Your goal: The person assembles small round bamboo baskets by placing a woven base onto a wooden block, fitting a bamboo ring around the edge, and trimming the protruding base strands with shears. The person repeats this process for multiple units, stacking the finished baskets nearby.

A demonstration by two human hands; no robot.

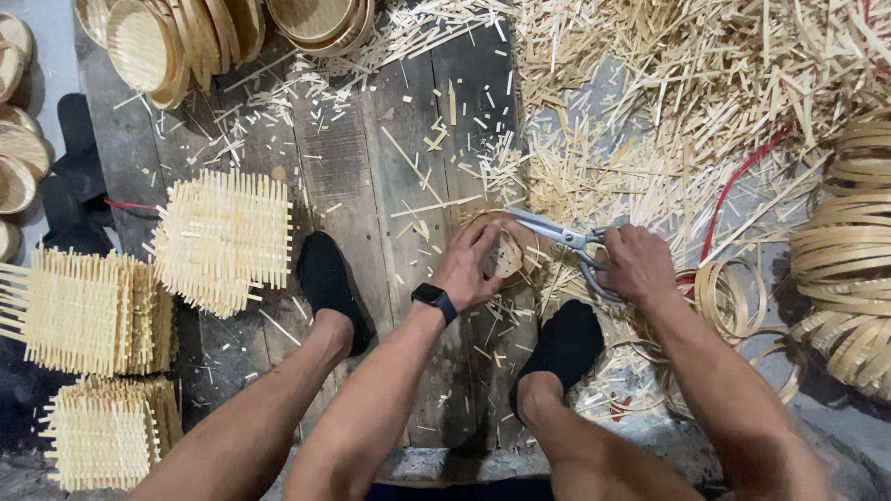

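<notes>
Your left hand (467,264) clamps a small round woven bamboo tray (506,252) on the plank floor (357,167) between your feet, while your right hand (636,263) grips steel scissors (557,237) at its far rim. Trimming looks partway done (pale offcuts (668,83) heap far right). Untrimmed square mats (223,241) wait at left; finished trays (176,42) are stacked far left.

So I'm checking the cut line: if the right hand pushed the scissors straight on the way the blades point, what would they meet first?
The right hand aims the scissors up-left; they would first meet the small woven bamboo basket under the left hand, probably at its rim, though depth is unclear.
</notes>
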